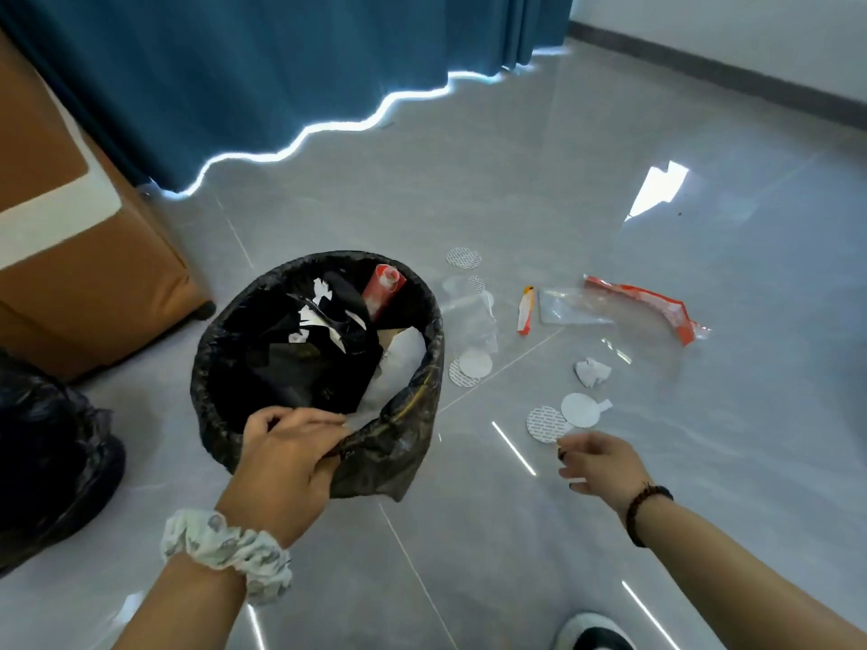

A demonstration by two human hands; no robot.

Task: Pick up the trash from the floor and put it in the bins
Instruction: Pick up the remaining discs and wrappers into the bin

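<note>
Left hand (pixel 286 455) with white patterned scrunchie (pixel 225 551) at the wrist, fingers curled over the near rim of the round bin lined with a black plastic bag (pixel 413 415), gripping the liner edge. Inside the bin: black and white paper scraps, a red tube-shaped wrapper (pixel 382 290) leaning against the far wall. Right hand (pixel 603 462) with dark beaded bracelet (pixel 645 504), hovering just above the glossy grey tiled floor (pixel 469 546), fingers loosely spread and holding nothing, near two round white foil seals (pixel 563 415). Scattered on the floor to the right of the bin: more round seals (pixel 469 365), a crumpled white paper ball (pixel 592 372), a small orange-and-white sachet (pixel 526 309), a clear plastic bag (pixel 570 306), a red-and-clear torn wrapper (pixel 657 304). Blue curtain (pixel 281 63) behind; brown-and-white box (pixel 84 274) and second black bag (pixel 47 462) at left
</note>
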